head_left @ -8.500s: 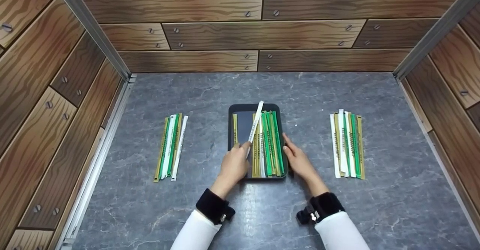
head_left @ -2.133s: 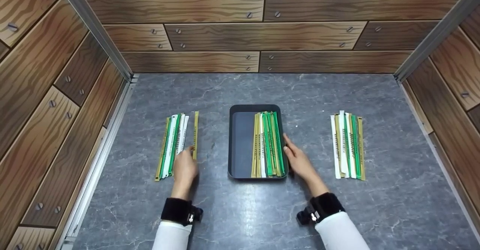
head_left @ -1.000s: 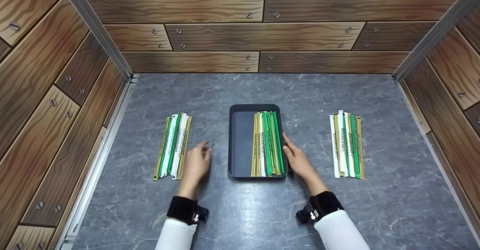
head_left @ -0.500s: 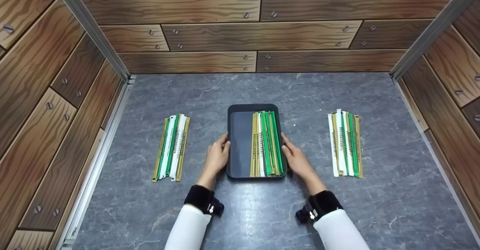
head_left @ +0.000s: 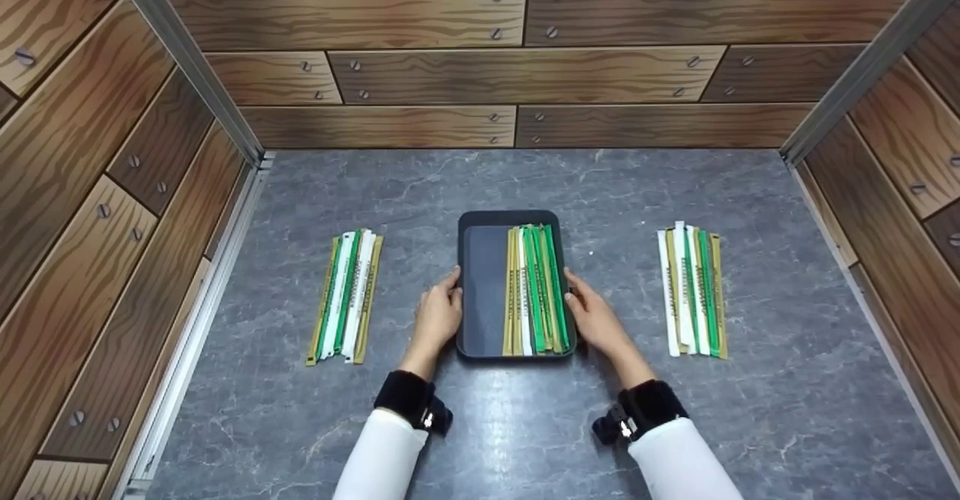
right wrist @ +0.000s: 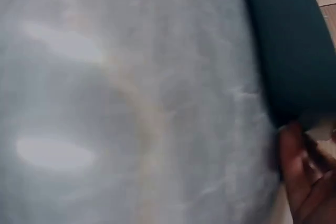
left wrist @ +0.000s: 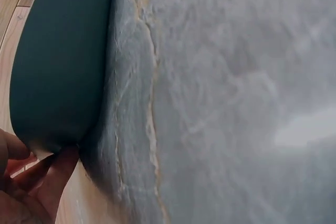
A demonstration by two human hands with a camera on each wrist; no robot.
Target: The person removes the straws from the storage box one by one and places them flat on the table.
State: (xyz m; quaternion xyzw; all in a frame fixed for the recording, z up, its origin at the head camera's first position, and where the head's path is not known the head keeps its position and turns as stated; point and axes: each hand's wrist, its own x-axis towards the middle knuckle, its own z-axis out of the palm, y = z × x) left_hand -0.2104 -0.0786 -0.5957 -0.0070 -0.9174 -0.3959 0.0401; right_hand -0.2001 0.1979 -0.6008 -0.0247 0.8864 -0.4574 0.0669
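A dark rectangular tray [head_left: 484, 290] sits mid-table in the head view, with a row of slim printed stick packets [head_left: 534, 290] in gold, white and green along its right half. My left hand [head_left: 437, 316] rests its fingers against the tray's left side, thumb near the rim. Opposite it, my right hand [head_left: 598, 320] lies along the right side with fingers extended. In the left wrist view, fingertips [left wrist: 63, 169] touch the tray's lower edge [left wrist: 60, 61]. Likewise the right wrist view has fingers [right wrist: 294, 161] against the tray wall [right wrist: 294, 45].
To the left lies a group of stick packets [head_left: 345, 297] in gold, green and white. Another such group [head_left: 691, 294] lies to the right. Wood-patterned walls [head_left: 420, 76] enclose the grey marbled table [head_left: 495, 417] at the back and sides.
My left hand laid a white and then a gold packet from the tray beside the left group, pushed the gold one in, and came back to the tray's left side. My right hand stayed put.
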